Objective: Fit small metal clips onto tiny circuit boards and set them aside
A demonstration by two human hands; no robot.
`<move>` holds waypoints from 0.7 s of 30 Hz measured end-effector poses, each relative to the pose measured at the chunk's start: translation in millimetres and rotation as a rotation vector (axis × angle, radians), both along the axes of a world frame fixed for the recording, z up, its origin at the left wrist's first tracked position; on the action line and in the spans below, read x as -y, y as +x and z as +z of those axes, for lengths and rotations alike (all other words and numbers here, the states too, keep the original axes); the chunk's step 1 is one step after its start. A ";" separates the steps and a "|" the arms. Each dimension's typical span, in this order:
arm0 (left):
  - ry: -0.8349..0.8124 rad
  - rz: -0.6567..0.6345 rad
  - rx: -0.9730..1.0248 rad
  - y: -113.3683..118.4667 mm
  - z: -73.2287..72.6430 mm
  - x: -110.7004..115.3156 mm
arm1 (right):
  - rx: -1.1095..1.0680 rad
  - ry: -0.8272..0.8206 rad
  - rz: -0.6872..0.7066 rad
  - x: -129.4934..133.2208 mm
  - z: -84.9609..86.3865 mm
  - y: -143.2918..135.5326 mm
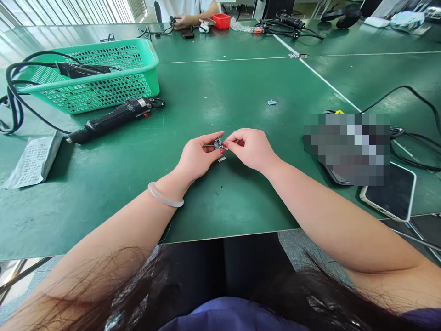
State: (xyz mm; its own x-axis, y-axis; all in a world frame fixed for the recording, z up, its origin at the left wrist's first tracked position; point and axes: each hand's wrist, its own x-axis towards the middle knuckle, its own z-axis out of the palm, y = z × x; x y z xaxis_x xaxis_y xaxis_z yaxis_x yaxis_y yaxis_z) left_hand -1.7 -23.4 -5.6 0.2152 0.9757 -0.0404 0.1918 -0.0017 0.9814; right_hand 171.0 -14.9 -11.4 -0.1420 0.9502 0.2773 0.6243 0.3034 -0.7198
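Between the fingertips of my left hand (197, 157) is a small grey-black part with metal bits (217, 144), too small to name exactly. My right hand (251, 148) pinches at its right side, thumb and forefinger together; whether a separate tiny piece is between them I cannot make out. Just below the fingers a small silvery strip (222, 159) shows against the green table (220, 207). Both hands are just above the table, near its front edge.
A green basket (113, 76) with a black tool stands back left, a black electric screwdriver (117, 119) before it. At left lies a paper-wrapped block (34, 161). A phone (391, 191) and cables (413, 147) lie right, a small bluish piece (272, 102) ahead. Another person's hand (184, 21) is across the table.
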 end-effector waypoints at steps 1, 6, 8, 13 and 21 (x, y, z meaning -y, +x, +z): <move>0.018 0.007 -0.014 -0.2 -0.1 0.1 | 0.026 0.005 0.005 0.6 0.4 -0.2; 0.040 0.017 -0.071 -1.1 -0.7 -0.1 | 0.118 0.035 0.041 3.3 2.1 -1.6; 0.035 0.014 -0.083 -1.0 -0.9 -0.2 | 0.155 0.045 0.056 3.6 2.3 -2.1; 0.053 -0.033 -0.048 -1.0 -2.3 -0.5 | 0.221 0.061 0.078 3.8 3.6 -3.3; 0.049 -0.062 -0.069 -1.1 0.1 1.1 | 0.231 0.100 0.063 6.4 5.4 -4.8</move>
